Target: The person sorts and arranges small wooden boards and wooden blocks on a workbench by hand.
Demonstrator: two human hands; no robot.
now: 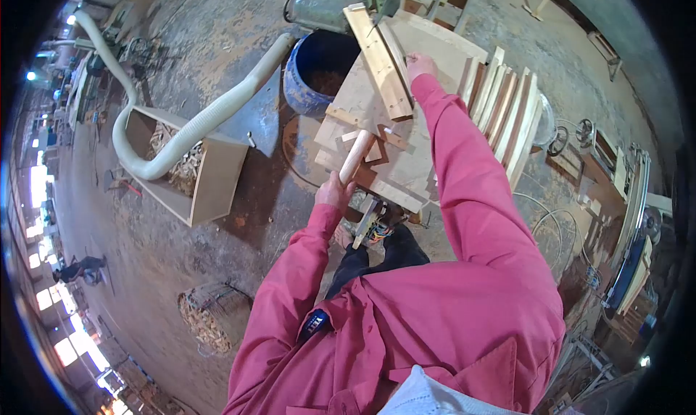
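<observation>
My left hand point(333, 192) is closed around the lower end of a short, pale wooden piece point(357, 156), which slants up over the near edge of the worktable point(433, 65). Farther forward, my right hand point(420, 66) is closed beside a thin wooden strip point(394, 47); whatever its fingers hold is hidden. A thick wooden beam point(379, 63) lies on the tabletop, left of that strip. Small wooden blocks and battens point(346, 115) surround the upper end of the piece in my left hand.
Several long, narrow boards point(504, 110) lie at the table's right. A blue drum point(296, 86) stands at its left, where a pale hose point(225, 114) leads past a box of wood scraps point(217, 179). A scrap bundle point(215, 317) rests on the floor. Wires hang below the table.
</observation>
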